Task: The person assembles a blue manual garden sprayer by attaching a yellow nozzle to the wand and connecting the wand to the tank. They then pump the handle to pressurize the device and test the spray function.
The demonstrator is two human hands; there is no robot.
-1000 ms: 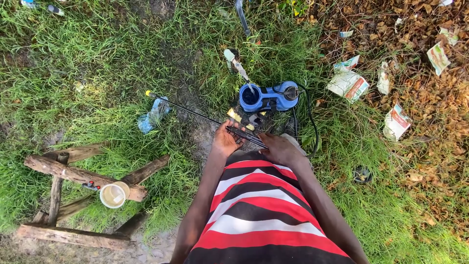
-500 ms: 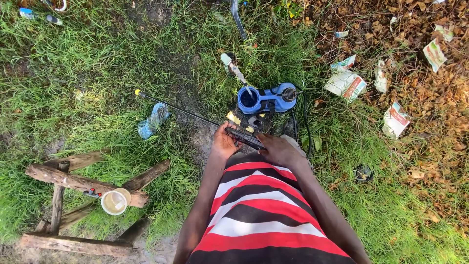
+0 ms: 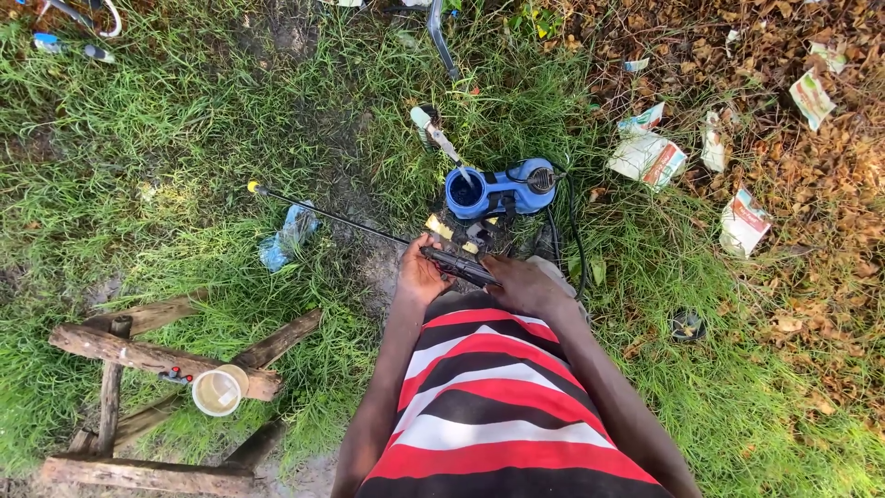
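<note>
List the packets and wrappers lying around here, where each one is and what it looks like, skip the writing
Large sachet: right of the blue sprayer tank, at the grass edge; flat, white and green, torn open.
Narrow wrapper: just right of it; white, crumpled.
Sachet: on dry leaves, lower right; white with red and green.
Sachet: top right on leaves; white and green.
Plastic wrapper: in grass under the spray lance; crumpled, clear blue.
</note>
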